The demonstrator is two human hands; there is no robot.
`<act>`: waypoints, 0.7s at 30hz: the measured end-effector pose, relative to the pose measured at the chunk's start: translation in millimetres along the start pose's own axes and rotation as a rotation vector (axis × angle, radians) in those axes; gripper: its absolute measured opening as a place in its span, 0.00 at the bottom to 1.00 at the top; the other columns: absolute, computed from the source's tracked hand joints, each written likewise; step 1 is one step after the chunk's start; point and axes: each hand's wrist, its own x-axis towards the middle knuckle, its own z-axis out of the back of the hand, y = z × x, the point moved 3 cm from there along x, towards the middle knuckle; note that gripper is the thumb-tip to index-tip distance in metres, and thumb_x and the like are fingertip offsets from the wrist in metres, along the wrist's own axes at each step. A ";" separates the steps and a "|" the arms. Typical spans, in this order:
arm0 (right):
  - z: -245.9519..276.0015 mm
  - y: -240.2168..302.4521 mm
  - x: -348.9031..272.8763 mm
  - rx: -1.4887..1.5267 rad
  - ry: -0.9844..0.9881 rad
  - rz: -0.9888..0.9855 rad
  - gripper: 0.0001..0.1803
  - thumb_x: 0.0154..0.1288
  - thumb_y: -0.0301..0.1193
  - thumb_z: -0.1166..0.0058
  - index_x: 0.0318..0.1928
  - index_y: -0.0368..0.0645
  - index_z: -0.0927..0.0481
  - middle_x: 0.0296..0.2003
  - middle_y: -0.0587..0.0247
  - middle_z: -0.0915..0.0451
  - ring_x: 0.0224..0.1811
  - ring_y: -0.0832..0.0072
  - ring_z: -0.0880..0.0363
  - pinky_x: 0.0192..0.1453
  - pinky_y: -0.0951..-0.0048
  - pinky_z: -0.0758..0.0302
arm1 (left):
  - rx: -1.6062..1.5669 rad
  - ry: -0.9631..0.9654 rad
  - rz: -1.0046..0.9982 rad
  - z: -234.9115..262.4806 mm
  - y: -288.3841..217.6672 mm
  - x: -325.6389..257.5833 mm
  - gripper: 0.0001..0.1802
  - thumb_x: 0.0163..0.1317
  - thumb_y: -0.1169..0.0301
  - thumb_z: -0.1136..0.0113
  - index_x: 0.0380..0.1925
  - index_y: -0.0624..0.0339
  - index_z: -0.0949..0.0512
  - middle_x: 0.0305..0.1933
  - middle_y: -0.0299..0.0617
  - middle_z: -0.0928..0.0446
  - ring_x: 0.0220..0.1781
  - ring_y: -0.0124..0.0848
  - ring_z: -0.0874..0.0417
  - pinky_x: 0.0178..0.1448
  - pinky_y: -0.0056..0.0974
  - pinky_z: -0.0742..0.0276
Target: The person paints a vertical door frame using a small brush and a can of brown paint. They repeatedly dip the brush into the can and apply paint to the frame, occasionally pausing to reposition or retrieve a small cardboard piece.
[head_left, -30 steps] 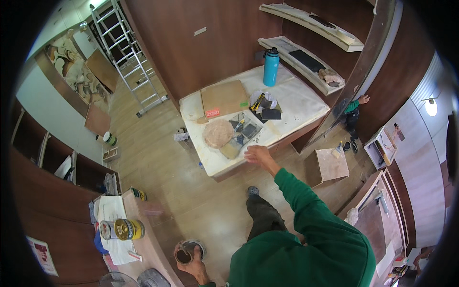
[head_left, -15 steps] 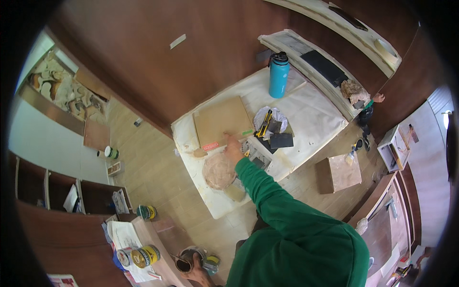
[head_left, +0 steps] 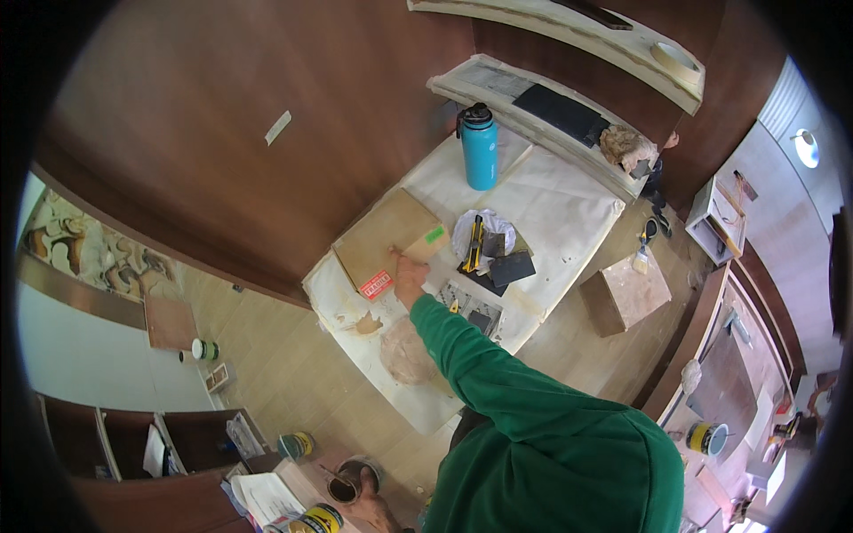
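While the left hand (head_left: 371,508) grips a brown, round, open-topped container (head_left: 354,473) at seven o'clock, mouth up, likely against spills, we note the right hand (head_left: 410,278) touching a tan, flat, rectangular cardboard box (head_left: 382,236) at ten o'clock; finger closure there we cannot tell.

Yellow-and-black round metal tin (head_left: 318,519) cut off by the lower edge, round pinkish-brown bundle (head_left: 405,354) partly hidden behind the green sleeve (head_left: 462,342), inside of brown round cup (head_left: 341,489) in left hand (head_left: 371,509) too dark to tell, co-worker in dark trousers (head_left: 656,185) mostly hidden
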 end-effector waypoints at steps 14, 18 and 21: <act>244.6 82.7 -8.2 0.084 0.485 0.239 0.34 0.66 0.46 0.35 0.68 0.42 0.23 0.56 0.61 0.16 0.56 0.67 0.16 0.59 0.60 0.20 | 0.023 0.280 -0.095 -24.7 31.4 112.5 0.33 0.54 0.80 0.19 0.62 0.71 0.17 0.55 0.52 0.13 0.52 0.40 0.13 0.60 0.44 0.16; 453.5 122.2 2.9 0.120 0.278 0.391 0.30 0.63 0.45 0.34 0.62 0.44 0.17 0.53 0.58 0.14 0.55 0.65 0.16 0.63 0.56 0.21 | -0.010 0.477 -0.119 -73.2 -0.7 125.2 0.32 0.56 0.81 0.20 0.62 0.78 0.20 0.55 0.53 0.14 0.50 0.43 0.12 0.56 0.45 0.13; 618.9 138.5 16.0 0.066 0.072 0.377 0.31 0.63 0.47 0.35 0.62 0.43 0.18 0.53 0.60 0.14 0.52 0.69 0.17 0.59 0.62 0.22 | -0.075 0.643 -0.082 -123.9 -44.8 94.7 0.31 0.58 0.78 0.19 0.61 0.75 0.20 0.56 0.53 0.14 0.53 0.41 0.13 0.58 0.46 0.14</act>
